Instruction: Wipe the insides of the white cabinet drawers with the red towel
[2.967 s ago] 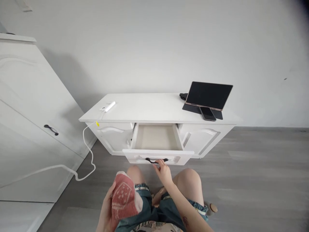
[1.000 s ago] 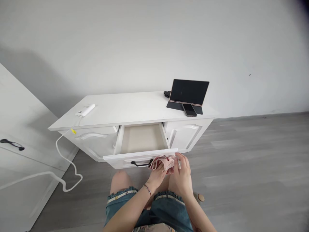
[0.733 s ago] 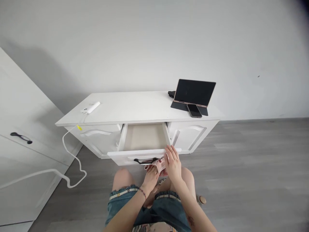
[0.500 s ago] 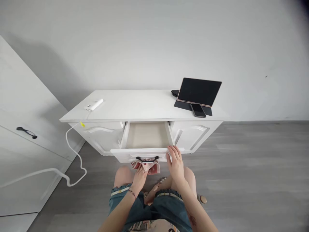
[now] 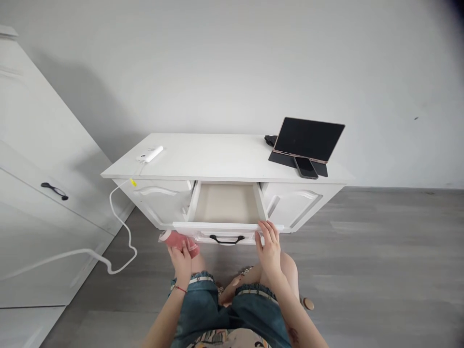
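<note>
A white drawer (image 5: pixel 224 205) is pulled out from the middle of the white desk (image 5: pixel 210 157); its inside shows a bare beige bottom. My right hand (image 5: pixel 270 246) rests on the right end of the drawer front, its fingers hooked over the top edge. In my left hand (image 5: pixel 181 261) is a pink and white cloth (image 5: pixel 177 240), gripped at the left lower corner of the drawer front. The black handle (image 5: pixel 227 239) on the drawer front is in full view, with neither hand on it.
On the desk stand a tablet (image 5: pixel 310 139) on its dark stand and a phone (image 5: pixel 305 167). A white power strip (image 5: pixel 150 154) lies at the left, its cord (image 5: pixel 125 227) looping toward the floor. A white cabinet (image 5: pixel 39 232) borders the left side.
My left hand has moved left with the cloth, away from below the handle to the drawer front's left end. My right hand stays on the drawer's right end.
</note>
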### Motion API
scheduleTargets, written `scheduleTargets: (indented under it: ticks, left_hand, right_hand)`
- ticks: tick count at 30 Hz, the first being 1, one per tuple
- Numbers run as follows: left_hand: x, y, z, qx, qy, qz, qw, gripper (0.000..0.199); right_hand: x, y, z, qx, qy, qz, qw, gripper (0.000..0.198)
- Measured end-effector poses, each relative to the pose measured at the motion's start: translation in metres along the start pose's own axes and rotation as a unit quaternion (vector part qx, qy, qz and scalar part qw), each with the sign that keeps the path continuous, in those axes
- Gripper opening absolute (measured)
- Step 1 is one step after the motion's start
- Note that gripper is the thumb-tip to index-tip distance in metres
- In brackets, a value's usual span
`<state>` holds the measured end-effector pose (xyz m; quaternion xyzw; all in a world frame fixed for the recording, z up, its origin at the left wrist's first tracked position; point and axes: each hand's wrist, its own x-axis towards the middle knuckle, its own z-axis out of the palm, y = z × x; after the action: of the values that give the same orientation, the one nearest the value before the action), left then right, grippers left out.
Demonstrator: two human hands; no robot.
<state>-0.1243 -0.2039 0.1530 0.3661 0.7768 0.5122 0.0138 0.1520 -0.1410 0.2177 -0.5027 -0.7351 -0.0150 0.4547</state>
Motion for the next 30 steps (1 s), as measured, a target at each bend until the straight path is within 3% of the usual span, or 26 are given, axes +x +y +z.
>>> scheduleTargets:
  ticks: [5,8,12,18,22,24,27,30]
  left_hand:
    - [-0.017,0.044,0.013,-0.013,0.000,0.041,0.999,0.031]
    - [-0.040,0.057,0.025,-0.016,-0.045,0.072,0.996,0.028]
    - [-0.069,0.064,0.038,-0.025,-0.146,0.151,0.977,0.044]
    - [-0.090,0.070,0.051,-0.016,-0.158,0.230,0.960,0.064]
    - [-0.098,0.077,0.052,0.011,-0.276,0.331,0.902,0.064]
    - [-0.100,0.082,0.053,0.017,-0.327,0.349,0.878,0.062]
    - [-0.100,0.081,0.055,0.021,-0.344,0.347,0.872,0.060]
    - [-0.094,0.070,0.055,0.033,-0.322,0.350,0.879,0.061]
  right_hand:
    - [0.001,-0.001,0.001,0.011,0.003,0.005,1.000,0.034]
    - [0.001,-0.001,0.001,0.009,-0.001,0.006,1.000,0.034]
    - [0.000,0.000,0.000,0.000,-0.007,0.001,1.000,0.035]
    - [-0.001,0.003,0.002,0.008,-0.011,0.000,1.000,0.039]
    - [-0.001,0.003,0.002,0.019,-0.006,0.000,1.000,0.043]
    - [-0.002,0.003,0.002,0.027,-0.014,0.001,1.000,0.048]
    - [-0.003,0.003,-0.001,0.028,-0.029,0.002,0.999,0.050]
    - [-0.002,0.003,-0.002,0.020,-0.029,0.003,0.999,0.044]
